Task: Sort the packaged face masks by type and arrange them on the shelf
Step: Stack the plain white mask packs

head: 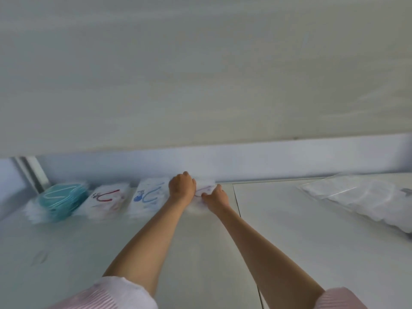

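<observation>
Both the left hand point(181, 186) and the right hand point(215, 197) are gripping a white mask pack with pink print point(204, 188) (blurred) at the shelf's point(200, 241) back edge, sitting just right of the blue-print pack point(149, 194), red-print pack point(107, 197) and teal masks point(61, 197)

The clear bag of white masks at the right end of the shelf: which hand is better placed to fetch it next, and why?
Probably the right hand. It lies nearer the clear bag; the left hand would have to cross over it. Both now hold the pink-print pack.
</observation>
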### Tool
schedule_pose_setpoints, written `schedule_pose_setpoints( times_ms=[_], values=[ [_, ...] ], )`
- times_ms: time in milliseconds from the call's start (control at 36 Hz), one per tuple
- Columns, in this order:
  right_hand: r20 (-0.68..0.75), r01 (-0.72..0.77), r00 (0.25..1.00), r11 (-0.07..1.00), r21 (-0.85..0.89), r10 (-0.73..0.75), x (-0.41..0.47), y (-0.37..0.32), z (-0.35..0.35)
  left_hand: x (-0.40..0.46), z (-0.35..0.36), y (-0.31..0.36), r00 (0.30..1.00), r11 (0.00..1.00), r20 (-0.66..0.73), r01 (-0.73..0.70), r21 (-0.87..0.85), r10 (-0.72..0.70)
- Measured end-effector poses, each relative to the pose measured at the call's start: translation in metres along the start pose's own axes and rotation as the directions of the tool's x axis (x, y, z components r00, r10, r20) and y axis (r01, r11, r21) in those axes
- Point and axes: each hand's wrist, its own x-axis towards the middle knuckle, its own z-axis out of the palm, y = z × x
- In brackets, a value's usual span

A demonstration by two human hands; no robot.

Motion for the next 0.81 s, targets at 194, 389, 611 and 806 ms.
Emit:
schedule_pose_setpoints(
  times_ms=[194,389,611,806],
  values=[
    [-0.020,0.002,1.000,0.999,-0.037,-0.003,-0.009,0.006,-0.022,0.006,-0.019,0.003,0.996,0.998,-0.078,-0.050,0.024,0.051],
    [-0.010,0.135,0.990,0.960,-0.244,-0.141,-0.028,0.025,-0.082,-0.001,-0.033,0.047,0.976,0.981,-0.149,-0.176,-0.085,0.162],
    [-0.103,0.087,0.976,0.783,-0.616,-0.190,-0.051,0.081,-0.198,-0.052,-0.035,0.138,0.936,0.918,-0.072,-0.353,-0.180,0.345],
    [-0.117,0.049,0.976,0.703,-0.709,-0.186,-0.075,0.144,-0.291,-0.100,-0.026,0.216,0.927,0.905,-0.031,-0.373,-0.204,0.375]
  ],
)
